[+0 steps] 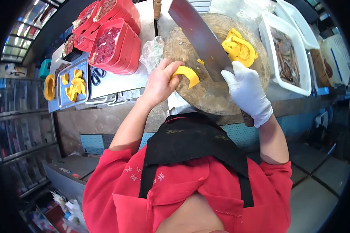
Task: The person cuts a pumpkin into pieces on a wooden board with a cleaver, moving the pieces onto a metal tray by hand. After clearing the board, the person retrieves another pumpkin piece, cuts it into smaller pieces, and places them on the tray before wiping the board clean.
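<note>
My bare left hand (159, 83) grips an orange pumpkin wedge (187, 75) on the round wooden chopping block (206, 97). My right hand (248, 93), in a white glove, is closed on the handle of a big cleaver (200, 37), its broad blade reaching far across the block just right of the wedge. A pile of cut pumpkin pieces (239, 48) lies on the block's far right side. One small orange scrap (200, 61) sits beside the blade.
Stacked red trays (114, 44) with minced meat stand at the far left of the counter. A metal tray (72, 83) holds more pumpkin pieces, with scissors (97, 74) beside it. A crumpled plastic bag (151, 52) lies left of the block. White tubs (286, 54) stand at right.
</note>
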The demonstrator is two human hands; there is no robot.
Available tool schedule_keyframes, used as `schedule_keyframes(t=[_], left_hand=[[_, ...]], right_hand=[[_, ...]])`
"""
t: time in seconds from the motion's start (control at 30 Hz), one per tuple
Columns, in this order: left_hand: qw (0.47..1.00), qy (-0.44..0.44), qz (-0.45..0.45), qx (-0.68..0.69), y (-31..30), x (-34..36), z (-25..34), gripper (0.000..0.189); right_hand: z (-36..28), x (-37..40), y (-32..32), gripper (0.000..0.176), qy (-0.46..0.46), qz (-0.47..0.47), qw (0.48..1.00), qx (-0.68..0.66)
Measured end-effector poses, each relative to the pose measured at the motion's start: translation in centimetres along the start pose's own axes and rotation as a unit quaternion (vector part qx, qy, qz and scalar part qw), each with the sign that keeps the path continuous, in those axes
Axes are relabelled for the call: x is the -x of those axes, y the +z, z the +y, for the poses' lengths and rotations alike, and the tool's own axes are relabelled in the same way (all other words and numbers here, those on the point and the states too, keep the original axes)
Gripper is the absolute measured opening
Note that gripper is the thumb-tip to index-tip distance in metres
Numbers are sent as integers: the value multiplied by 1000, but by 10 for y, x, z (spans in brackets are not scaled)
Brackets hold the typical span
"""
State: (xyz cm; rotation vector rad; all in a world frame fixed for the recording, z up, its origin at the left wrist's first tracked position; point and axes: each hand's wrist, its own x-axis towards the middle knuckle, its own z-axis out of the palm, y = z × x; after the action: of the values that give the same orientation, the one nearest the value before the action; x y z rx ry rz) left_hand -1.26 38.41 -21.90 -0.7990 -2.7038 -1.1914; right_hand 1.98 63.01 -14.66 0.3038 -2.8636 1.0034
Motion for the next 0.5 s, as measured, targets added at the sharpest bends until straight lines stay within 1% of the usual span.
schedule_keyframes(t=[0.07,0.1,0.17,0.2,0.27,0.3,0.37,0.5], left_hand=[[995,-87,-22,-35,8,3,-2,38],[995,-86,-26,-36,13,3,-5,38],[988,-72,13,-135,21,2,-8,34],[988,-71,13,-134,20,2,-5,34],[976,-158,-39,-144,16,7,2,29],[976,-161,-38,-143,16,9,4,29],[966,-203,-56,-147,20,11,8,26],[969,-192,-44,-150,24,12,5,25]], right_hand=[[-5,3,-2,18,-42,-7,999,15],[-5,5,1,20,-47,-13,999,11],[4,6,12,19,-44,-27,999,7],[7,6,16,19,-42,-40,998,3],[7,8,17,20,-35,-57,998,10],[7,9,17,20,-34,-56,998,17],[3,7,17,19,-34,-55,998,24],[-23,-1,-5,17,-48,-16,999,21]])
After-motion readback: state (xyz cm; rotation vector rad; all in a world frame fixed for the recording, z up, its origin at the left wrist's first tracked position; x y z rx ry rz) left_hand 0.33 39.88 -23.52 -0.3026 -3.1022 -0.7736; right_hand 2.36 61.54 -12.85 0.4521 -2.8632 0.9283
